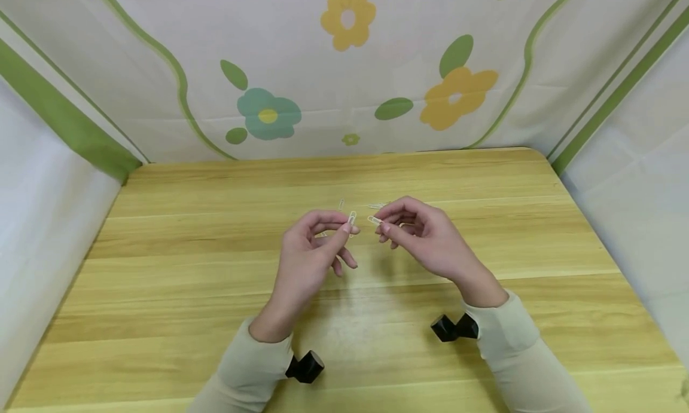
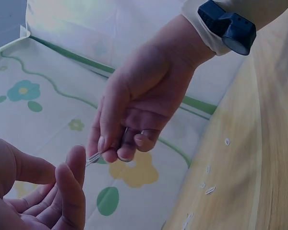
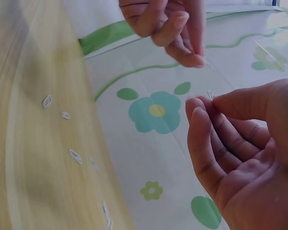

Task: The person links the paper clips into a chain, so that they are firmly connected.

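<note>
Above the wooden table my left hand (image 1: 309, 251) pinches a white paper clip (image 1: 352, 217) between thumb and forefinger, its looped end pointing up. Facing it, my right hand (image 1: 425, 236) pinches another white paper clip (image 1: 374, 220), which lies nearly level and points toward the left hand. A small gap parts the two clips in the head view. In the right wrist view, the right hand's clip (image 3: 210, 95) shows its tip between thumb and forefinger. The left wrist view has the right hand's clip (image 2: 93, 158) close to the left fingertips.
Several loose paper clips lie on the wooden table (image 1: 161, 281), among them one clip (image 1: 341, 204) behind the left hand and some clips (image 1: 377, 206) behind the right. A flowered cloth (image 1: 323, 72) hangs along the back edge, and white cloth (image 1: 48, 192) closes the sides.
</note>
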Demonstrator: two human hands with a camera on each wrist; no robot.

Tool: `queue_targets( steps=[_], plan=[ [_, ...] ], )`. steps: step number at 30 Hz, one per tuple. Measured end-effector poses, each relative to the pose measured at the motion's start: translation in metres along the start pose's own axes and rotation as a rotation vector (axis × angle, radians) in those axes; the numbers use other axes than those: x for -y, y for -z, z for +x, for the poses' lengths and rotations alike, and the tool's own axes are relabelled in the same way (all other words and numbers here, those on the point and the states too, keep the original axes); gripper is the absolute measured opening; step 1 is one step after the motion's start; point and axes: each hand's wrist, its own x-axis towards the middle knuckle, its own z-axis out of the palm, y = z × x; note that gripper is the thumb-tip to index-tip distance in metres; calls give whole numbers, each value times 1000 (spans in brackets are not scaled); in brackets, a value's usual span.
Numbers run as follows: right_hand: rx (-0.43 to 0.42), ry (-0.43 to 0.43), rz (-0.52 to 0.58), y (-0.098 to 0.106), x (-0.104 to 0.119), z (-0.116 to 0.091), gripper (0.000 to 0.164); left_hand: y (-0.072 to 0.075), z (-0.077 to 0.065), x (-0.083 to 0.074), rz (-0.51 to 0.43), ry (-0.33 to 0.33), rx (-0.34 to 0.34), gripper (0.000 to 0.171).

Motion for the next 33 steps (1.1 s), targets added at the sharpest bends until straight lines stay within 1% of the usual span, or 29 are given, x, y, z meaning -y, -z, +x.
queue_targets(
  steps=[5, 10, 14, 19, 24, 27, 33],
  plan=[
    [-60, 30, 2, 3, 6, -2, 17, -3, -1, -2, 21, -10, 19, 14],
    [-76, 28, 47, 5, 11, -2, 18, -7, -3, -4, 56, -31, 43, 14],
    [-78, 25, 101, 4, 13, -2, 20, -9, -3, -6, 57, -30, 35, 14],
    [-109, 27, 181, 3, 15, 0, 16, -12, -2, -7, 54, -36, 13, 14],
    [-118, 39, 256, 1, 15, 3, 13, -18, -1, -9, 51, -37, 23, 14],
    [-116, 37, 259, -1, 16, 4, 11, -21, -1, -10, 39, -24, 22, 14],
    [-118, 6, 248, -4, 15, 5, 10, -23, 0, -11, 15, 3, 23, 14]
  ],
)
